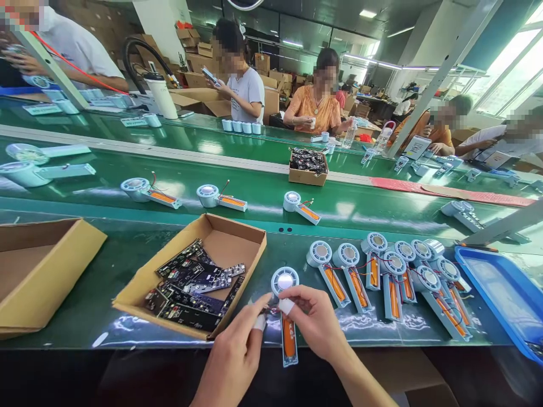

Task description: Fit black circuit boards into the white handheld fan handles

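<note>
A light-blue handheld fan (289,342) lies in front of me at the bench's front edge, its open handle showing an orange battery. My left hand (237,347) is closed at the left of its neck, thumb and index finger pinching a thin wire (272,310). From the right, my right hand (316,319) reaches over the neck, also closed, its fingertips meeting at the same wire. White wraps cover some fingertips. The wire's end is hidden between the fingers. Left of my hands sits a cardboard tray (139,316) holding black circuit boards (195,291).
Several similar fans (394,263) with red wires lie to the right, beside a blue tray (500,288). Another cardboard box (42,282) stands at far left. More fans (207,195) rest on the green belt (258,206). Across it, several people work near a box of black parts (309,169).
</note>
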The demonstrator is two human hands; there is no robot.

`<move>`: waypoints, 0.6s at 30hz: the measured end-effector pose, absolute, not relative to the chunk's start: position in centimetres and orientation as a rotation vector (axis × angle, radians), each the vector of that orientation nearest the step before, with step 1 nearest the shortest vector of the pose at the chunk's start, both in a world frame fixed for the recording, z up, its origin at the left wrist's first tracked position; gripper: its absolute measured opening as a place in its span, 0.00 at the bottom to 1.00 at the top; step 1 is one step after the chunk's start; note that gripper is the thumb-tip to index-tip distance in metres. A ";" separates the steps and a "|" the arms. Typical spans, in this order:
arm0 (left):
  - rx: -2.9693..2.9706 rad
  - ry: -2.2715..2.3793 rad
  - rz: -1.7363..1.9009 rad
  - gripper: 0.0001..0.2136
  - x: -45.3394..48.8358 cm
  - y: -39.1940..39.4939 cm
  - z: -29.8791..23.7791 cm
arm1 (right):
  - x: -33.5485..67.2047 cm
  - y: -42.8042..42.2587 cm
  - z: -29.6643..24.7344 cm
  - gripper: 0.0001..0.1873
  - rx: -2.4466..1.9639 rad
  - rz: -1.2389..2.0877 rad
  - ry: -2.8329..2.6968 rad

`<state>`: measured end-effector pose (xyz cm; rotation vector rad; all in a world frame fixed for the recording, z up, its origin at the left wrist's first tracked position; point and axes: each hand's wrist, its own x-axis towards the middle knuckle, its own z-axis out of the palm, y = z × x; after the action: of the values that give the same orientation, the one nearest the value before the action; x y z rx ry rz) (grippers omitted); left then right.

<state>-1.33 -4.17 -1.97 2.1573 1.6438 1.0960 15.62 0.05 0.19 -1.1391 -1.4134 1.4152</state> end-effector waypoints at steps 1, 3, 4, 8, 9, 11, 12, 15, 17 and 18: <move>2.114 1.676 1.118 0.17 -1.2 -4.1 -2.1 | 15.7 0.1 0.2 0.12 -1.113 1.469 -1.384; 2.008 1.740 1.130 0.17 -1.1 -4.1 -2.2 | 15.8 0.2 0.2 0.14 -1.073 1.538 -1.317; 1.967 1.755 1.129 0.16 -1.0 -4.2 -2.1 | 15.9 0.3 0.2 0.15 -1.068 1.558 -1.287; 1.927 1.711 1.129 0.12 -1.0 -4.2 -1.7 | 16.0 0.2 0.4 0.12 -1.135 1.540 -1.308; 1.925 1.689 1.122 0.12 -1.0 -4.1 -1.5 | 15.9 0.1 0.5 0.09 -1.155 1.488 -1.372; 1.902 1.655 1.106 0.12 -1.1 -4.1 -1.1 | 15.8 0.0 0.7 0.07 -1.183 1.294 -1.555; 1.888 1.643 1.108 0.12 -1.1 -4.0 -0.9 | 15.7 -0.1 0.8 0.08 -1.185 1.168 -1.656; 1.856 1.643 1.140 0.12 -1.0 -4.1 -0.8 | 15.6 -0.4 1.0 0.13 -1.167 0.809 -1.916; 1.868 1.653 1.177 0.13 -0.9 -4.2 -0.9 | 15.5 -0.7 1.2 0.14 -1.169 0.587 -2.067; 1.889 1.653 1.200 0.13 -0.8 -4.3 -1.0 | 15.5 -0.8 1.3 0.13 -1.178 0.469 -2.143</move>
<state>-0.75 -4.33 -1.00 1.8893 1.6531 1.1997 15.46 -0.82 1.32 -1.1781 -2.1428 0.4688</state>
